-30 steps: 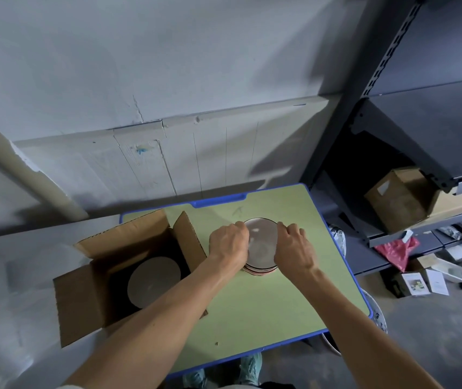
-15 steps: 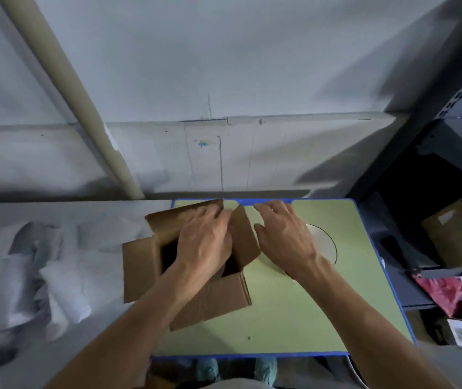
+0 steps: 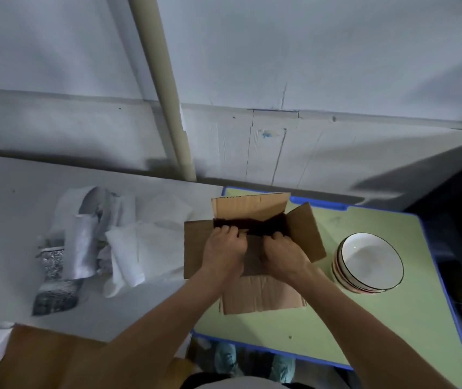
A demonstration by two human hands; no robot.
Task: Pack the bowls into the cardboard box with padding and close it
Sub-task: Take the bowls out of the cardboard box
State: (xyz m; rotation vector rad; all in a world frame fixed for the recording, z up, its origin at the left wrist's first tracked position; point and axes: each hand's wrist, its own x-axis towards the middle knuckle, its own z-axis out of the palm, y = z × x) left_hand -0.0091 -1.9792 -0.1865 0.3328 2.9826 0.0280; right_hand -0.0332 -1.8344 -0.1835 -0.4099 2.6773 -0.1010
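**Condition of hands.** The left hand (image 3: 222, 248) and right hand (image 3: 283, 252) are both set on the near rim of the brown corrugated cardboard box (image 3: 252, 209). The fingers are curled over the edge and the rim is gripped from above. The fingertips are lost in the dark interior, and what lies inside cannot be told.

**Task items.** The stack of white-glazed, dark-rimmed ceramic bowls (image 3: 370, 261) stands outside the box, to its right, on the green blue-edged table (image 3: 364, 318). It is close to the right flap but apart from it. The white foam padding sheets (image 3: 151, 242) and the silvery wrap (image 3: 55, 276) lie to the left on the grey surface (image 3: 13, 220). Packing is judged to be at an early stage.

**Step in hand.** The box appears to be under positioning or squaring. An even pull on both sides is advised, so that the box is not skewed. All four flaps should be kept splayed outward, so that the opening is left free for padding first and bowls after.

**Edges and clearance.**
- The left flap reaches over the grey surface.
- The near flap hangs toward the table's front edge, so little further drawing toward the body is advised.
- The bowls sit near the right blue edge.
- Open green surface is available in front of the bowls.
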